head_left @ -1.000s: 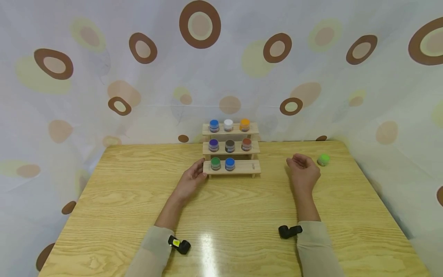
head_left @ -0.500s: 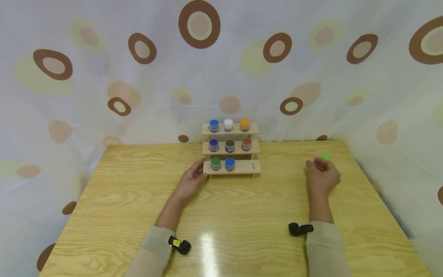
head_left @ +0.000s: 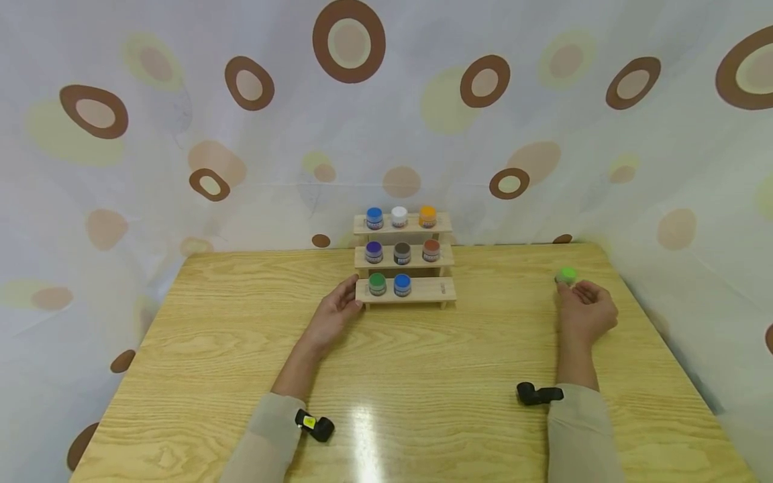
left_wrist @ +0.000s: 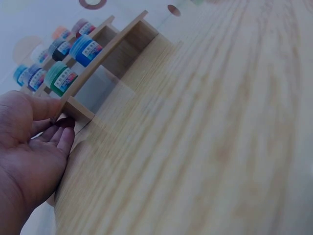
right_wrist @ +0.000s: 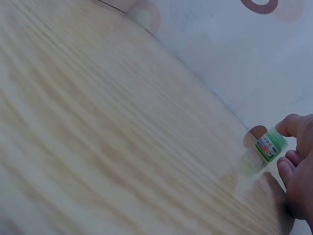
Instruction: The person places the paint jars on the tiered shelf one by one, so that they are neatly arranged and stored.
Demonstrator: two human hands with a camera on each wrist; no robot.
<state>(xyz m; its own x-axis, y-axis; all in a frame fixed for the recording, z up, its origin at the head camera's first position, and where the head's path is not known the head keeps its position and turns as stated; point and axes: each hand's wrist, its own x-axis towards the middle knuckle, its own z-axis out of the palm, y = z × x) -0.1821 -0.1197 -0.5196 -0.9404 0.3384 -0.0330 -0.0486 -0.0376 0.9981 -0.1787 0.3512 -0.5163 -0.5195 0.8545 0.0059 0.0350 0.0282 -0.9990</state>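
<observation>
A light wooden three-tier rack (head_left: 423, 290) stands near the table's back edge, bearing small paint jars. My left hand (head_left: 331, 314) is at the left end of its lowest shelf, thumb on the front and fingers behind; in the left wrist view the hand (left_wrist: 29, 142) grips that corner. A light-green paint jar (head_left: 566, 275) stands on the table at the right. My right hand (head_left: 587, 314) is just in front of it, fingers loosely bent. In the right wrist view one fingertip is right at the cap of the jar (right_wrist: 270, 145), the other fingers beside it.
The lowest shelf holds a green jar (head_left: 377, 284) and a blue jar (head_left: 402, 285) on its left and middle. Purple, brown and red jars fill the middle tier; blue, white and orange ones the top. A patterned curtain (head_left: 272, 147) hangs behind the wooden table (head_left: 459, 362).
My right hand has moved to the right and come up to the light-green jar, which stays in place. The left hand has kept its hold on the rack.
</observation>
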